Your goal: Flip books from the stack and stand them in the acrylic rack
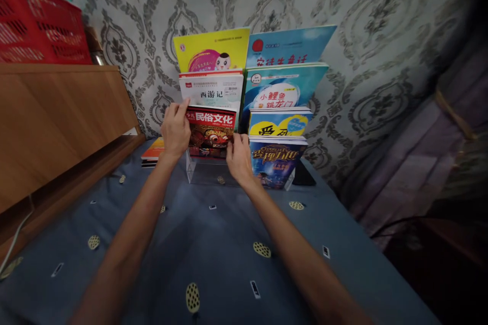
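A red book (211, 132) with white Chinese characters stands in the lowest left slot of a clear tiered display rack (198, 171). My left hand (175, 129) grips the book's upper left edge, fingers curled over the top corner. At the book's lower right edge my right hand (238, 156) pinches it between thumb and fingers. Behind it in the same column stand a white book (211, 90) and a yellow book (211, 51). The right column holds a dark blue book (276, 160), a yellow-and-blue one (280, 122) and two light blue ones (282, 89).
The rack stands on a blue-grey patterned cloth (213, 244) against a grey damask wall. A small stack of books (153, 155) lies left of the rack. A wooden cabinet (57, 122) with a red basket (38, 25) on top fills the left. Purple curtains (419, 162) hang right.
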Motion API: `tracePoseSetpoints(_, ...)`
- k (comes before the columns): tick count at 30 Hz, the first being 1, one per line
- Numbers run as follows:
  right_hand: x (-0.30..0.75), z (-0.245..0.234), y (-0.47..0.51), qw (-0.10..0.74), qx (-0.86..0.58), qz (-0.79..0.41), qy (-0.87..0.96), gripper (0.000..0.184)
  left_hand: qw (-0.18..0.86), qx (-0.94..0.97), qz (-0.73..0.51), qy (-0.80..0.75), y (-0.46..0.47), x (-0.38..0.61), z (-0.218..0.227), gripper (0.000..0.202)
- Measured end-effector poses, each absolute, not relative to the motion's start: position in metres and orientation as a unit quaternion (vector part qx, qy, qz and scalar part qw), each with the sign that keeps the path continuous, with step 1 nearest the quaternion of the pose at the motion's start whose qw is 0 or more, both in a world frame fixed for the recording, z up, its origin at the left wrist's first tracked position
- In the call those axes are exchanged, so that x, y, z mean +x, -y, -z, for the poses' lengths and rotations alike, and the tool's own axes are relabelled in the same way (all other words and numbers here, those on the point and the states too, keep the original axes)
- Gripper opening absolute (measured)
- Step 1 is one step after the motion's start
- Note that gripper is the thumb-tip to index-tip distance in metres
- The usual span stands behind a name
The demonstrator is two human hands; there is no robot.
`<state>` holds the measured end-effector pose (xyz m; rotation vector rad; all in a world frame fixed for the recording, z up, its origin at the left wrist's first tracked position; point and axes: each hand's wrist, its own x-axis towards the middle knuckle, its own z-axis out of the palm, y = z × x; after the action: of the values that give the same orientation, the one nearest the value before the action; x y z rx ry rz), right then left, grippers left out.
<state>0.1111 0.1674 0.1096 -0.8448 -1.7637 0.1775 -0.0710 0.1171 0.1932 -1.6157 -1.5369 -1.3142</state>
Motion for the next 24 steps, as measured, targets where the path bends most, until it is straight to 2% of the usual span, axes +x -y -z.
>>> tracePoseSetpoints(4, 0.108, -0.106, -0.163, 0.521, -0.390, -0.066, 0.757, 0.028, 0.279, -0.603, 0.480, 0.574, -0.119, -0.073, -0.184, 0.048)
tracePoseSetpoints(10, 0.106, -0.101, -0.160, 0.531, -0.385, -0.069, 0.752, 0.041, 0.248, -0.622, 0.486, 0.561, -0.125, -0.075, -0.174, 0.050)
tracePoseSetpoints(24, 0.103, -0.095, -0.164, 0.506, -0.414, -0.053, 0.755, 0.041, 0.229, -0.609, 0.528, 0.546, -0.133, -0.081, -0.164, 0.052)
